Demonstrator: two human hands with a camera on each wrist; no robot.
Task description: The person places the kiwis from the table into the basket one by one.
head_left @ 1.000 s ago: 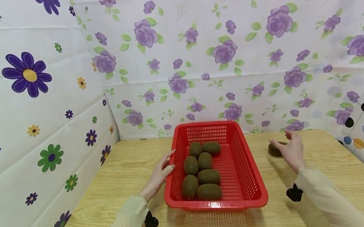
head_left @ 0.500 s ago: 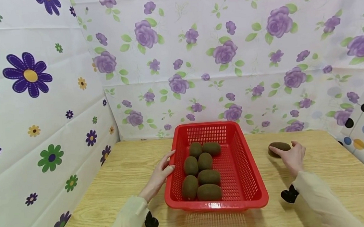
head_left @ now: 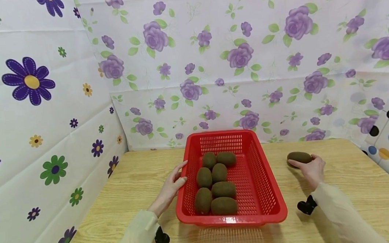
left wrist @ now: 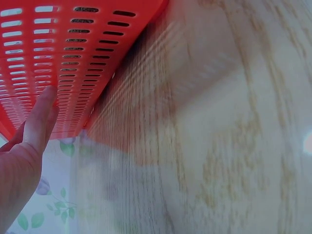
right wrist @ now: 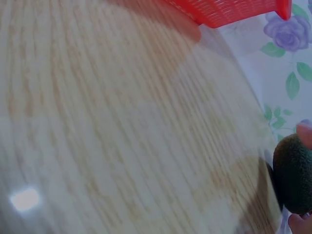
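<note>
A red plastic basket [head_left: 273,190] stands on the table with several brown kiwis [head_left: 223,189] lying in its left half. At the basket's left side is my left hand [head_left: 168,189], its fingertips at the rim. In the left wrist view the fingers [left wrist: 38,119] lie fairly straight against the slotted outer wall. To the right of the basket, my right hand [head_left: 312,170] pinches a single kiwi [head_left: 298,156] between thumb and fingers. The right wrist view shows that kiwi [right wrist: 293,173] at its right edge, with fingertips at both ends and the rest of the hand out of frame.
The wooden table [head_left: 141,168] runs back to a flowered cloth [head_left: 208,62]. Another flowered cloth [head_left: 49,125] hangs along the left side. A black wrist camera [head_left: 307,206] sits under the right sleeve, another camera [head_left: 161,238] under the left.
My right hand has come down and slightly nearer, its fingers closing from above the lone kiwi onto its right end. The kiwi has barely moved. My left hand has stayed at the basket.
</note>
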